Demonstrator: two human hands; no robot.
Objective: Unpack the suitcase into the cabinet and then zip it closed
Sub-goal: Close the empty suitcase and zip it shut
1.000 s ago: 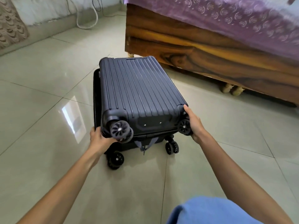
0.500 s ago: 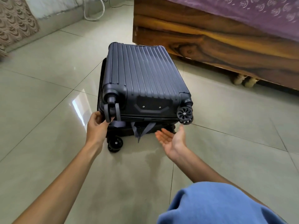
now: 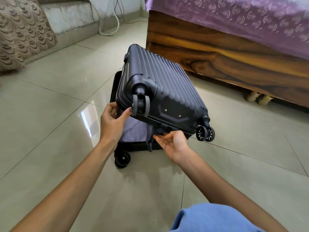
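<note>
Grip of left hand (image 3: 113, 121) was clamped on the raised suitcase lid (image 3: 158, 84). Grip of right hand (image 3: 173, 144) was apart; fingertips (image 3: 160, 137) touched a strap (image 3: 149, 145).

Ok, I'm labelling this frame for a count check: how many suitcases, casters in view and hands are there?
suitcase: 1
casters: 3 in view
hands: 2, left hand and right hand
Total: 6
</note>
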